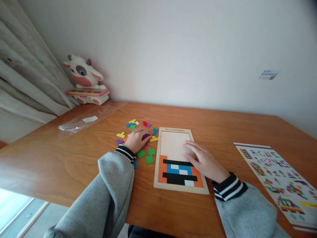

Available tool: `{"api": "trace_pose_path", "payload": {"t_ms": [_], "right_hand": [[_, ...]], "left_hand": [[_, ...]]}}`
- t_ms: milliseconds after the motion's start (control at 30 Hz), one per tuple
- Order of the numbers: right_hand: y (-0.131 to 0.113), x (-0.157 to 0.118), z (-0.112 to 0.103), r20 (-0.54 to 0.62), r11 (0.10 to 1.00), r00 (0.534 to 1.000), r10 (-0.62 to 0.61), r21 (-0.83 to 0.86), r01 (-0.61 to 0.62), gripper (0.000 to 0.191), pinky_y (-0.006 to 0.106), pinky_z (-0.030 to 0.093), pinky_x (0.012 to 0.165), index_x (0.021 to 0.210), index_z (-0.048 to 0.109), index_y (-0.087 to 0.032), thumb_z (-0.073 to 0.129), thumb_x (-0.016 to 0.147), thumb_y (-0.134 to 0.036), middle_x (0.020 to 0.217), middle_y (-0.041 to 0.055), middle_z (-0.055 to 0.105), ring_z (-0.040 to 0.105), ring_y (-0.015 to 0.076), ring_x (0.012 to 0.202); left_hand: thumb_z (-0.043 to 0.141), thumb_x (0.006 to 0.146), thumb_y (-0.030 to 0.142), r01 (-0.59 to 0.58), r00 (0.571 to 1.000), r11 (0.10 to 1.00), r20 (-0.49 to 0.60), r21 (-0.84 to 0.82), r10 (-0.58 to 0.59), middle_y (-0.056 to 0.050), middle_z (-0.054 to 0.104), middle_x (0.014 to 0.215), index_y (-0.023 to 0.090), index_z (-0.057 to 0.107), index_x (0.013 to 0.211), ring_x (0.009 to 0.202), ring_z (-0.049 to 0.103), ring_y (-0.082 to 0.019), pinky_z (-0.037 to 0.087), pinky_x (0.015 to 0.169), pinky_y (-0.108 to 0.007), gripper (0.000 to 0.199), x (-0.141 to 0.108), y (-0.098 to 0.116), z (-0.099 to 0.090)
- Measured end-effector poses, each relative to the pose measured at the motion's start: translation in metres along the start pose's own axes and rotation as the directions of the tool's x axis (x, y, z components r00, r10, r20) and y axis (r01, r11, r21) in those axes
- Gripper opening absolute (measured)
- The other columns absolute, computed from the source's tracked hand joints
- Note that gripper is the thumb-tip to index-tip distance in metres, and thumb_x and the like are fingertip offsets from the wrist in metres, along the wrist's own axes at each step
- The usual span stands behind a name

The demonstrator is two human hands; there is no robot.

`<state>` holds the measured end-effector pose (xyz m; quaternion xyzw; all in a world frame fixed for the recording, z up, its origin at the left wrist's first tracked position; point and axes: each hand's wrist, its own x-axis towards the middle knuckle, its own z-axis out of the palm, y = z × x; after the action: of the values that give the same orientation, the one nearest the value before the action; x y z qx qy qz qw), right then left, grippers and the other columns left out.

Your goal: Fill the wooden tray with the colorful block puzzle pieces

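Observation:
My left hand (136, 138) is among the loose coloured puzzle pieces, its fingers closed around a purple puzzle piece (146, 136). Just in front of its wrist lie several green square pieces (149, 159). A yellow piece (154, 139) is near its fingertips. The wooden puzzle board (156, 178) lies flat to the right, its lower part filled with orange, black, blue and white pieces and its upper part bare. My right hand (201, 160) rests over the board's right side, fingers stretched and apart, holding nothing. It partly hides the upper black strip (175, 162).
On the right lies a printed pattern sheet (279, 178). A clear plastic bag (74, 125) is at the left, with a toy cow keyboard (88, 89) behind it by the curtain (27, 76). The wall (173, 56) bounds the table's back.

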<state>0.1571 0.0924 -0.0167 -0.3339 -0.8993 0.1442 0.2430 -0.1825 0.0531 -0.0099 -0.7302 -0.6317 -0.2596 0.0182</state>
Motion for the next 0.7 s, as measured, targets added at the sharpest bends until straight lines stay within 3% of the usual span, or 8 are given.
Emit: {"api": "trace_pose_path", "payload": {"t_ms": [300,533,700], "right_hand": [[0.0002,-0.0003,0.0003,-0.005,1.0,1.0,0.005,0.002,-0.005,0.04,0.054,0.044,0.113,0.131,0.061,-0.025,0.048,0.099,-0.046,0.139,0.0104,0.061,0.056,0.0282,0.131],[0.0007,-0.0006,0.0009,0.006,1.0,1.0,0.011,-0.004,-0.011,0.04,0.052,0.043,0.114,0.132,0.06,-0.025,0.049,0.1,-0.045,0.14,0.0092,0.06,0.055,0.0273,0.133],[0.0,-0.0009,0.0005,0.002,1.0,1.0,0.017,0.008,-0.017,0.04,0.053,0.043,0.115,0.132,0.059,-0.025,0.049,0.099,-0.045,0.14,0.0091,0.06,0.055,0.0275,0.132]], "left_hand": [[0.057,0.092,0.033,0.017,1.0,0.997,0.024,-0.07,-0.016,-0.004,0.073,0.101,0.023,0.071,0.093,0.093,0.068,-0.021,0.054,0.088,-0.034,0.017,0.0013,0.0042,-0.0004],[0.061,0.086,0.025,0.041,0.999,0.99,-0.003,-0.137,-0.042,-0.003,0.074,0.099,0.022,0.07,0.096,0.091,0.069,-0.019,0.055,0.087,-0.032,0.014,0.0016,0.0047,0.0005],[0.063,0.085,0.025,-0.002,0.999,0.985,-0.046,-0.174,-0.006,-0.005,0.073,0.107,0.021,0.07,0.101,0.098,0.069,-0.02,0.055,0.092,-0.034,0.018,0.0017,0.0054,-0.0013]]}}
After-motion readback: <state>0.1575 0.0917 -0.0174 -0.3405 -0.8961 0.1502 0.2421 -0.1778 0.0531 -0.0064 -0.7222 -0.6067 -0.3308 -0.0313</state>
